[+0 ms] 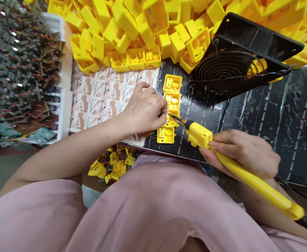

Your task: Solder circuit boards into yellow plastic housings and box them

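Note:
My right hand (244, 154) is wrapped round the handle of a yellow soldering iron (200, 134), its metal tip pointing left. The tip reaches into the third yellow plastic housing (174, 120) of a short column. At that same housing my left hand (149, 106) is closed, thumb and fingers pinched together; what they hold is hidden. Two more open housings, the upper one (172, 83) and one below it (172, 100), stand beyond. Nearest my body sits another open housing (165, 135), with thin wires and a brown board (146, 134) beside its left side.
A heap of yellow housings (127, 24) spans the back. A black fan (227, 73) with a wire grille stands at the right rear. On the left, a white foam tray (65, 112) holds many circuit boards (22, 70). Below the table edge lie yellow parts (114, 162).

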`<state>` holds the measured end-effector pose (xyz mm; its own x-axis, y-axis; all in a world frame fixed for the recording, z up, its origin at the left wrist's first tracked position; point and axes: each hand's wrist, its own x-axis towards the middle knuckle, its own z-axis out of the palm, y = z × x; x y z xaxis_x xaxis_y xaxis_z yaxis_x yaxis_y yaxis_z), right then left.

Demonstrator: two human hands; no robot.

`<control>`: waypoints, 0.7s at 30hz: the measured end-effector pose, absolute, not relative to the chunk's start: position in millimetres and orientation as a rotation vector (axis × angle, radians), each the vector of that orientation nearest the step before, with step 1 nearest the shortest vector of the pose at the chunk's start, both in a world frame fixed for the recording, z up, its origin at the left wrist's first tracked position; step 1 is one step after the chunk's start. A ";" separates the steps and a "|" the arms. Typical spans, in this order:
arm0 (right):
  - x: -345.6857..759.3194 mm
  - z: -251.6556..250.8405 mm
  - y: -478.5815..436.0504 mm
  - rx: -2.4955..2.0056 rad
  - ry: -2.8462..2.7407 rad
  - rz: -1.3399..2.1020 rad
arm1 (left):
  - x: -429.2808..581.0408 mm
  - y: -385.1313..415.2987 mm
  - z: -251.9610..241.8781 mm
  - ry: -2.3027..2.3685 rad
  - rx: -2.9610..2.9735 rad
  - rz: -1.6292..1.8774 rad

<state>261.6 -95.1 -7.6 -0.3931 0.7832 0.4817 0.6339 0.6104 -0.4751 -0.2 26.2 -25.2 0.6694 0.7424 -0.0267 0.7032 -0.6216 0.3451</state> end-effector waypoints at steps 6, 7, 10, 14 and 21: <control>275.3 -18.1 -98.4 -1.099 -1.945 0.270 | -0.8 27.5 -24.0 1.139 2.605 0.139; 275.3 -20.1 -98.2 -1.098 -1.946 0.278 | -0.3 27.5 -23.8 1.142 2.608 0.130; 270.5 -21.0 -99.1 -1.108 -1.899 0.299 | 1.8 26.7 -23.8 1.157 2.615 0.095; 260.3 -18.4 -105.3 -1.263 -1.783 0.266 | -1.9 26.4 -20.0 1.158 2.608 0.100; 257.5 -23.5 -109.6 -1.352 -1.744 0.203 | -28.2 49.5 -2.7 1.393 2.435 0.362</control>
<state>257.5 -109.6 -23.5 -0.0052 0.8422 0.5391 0.6959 0.3902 -0.6029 -28.2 49.5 -2.7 0.4948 0.8667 0.0632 0.7878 -0.4780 0.3884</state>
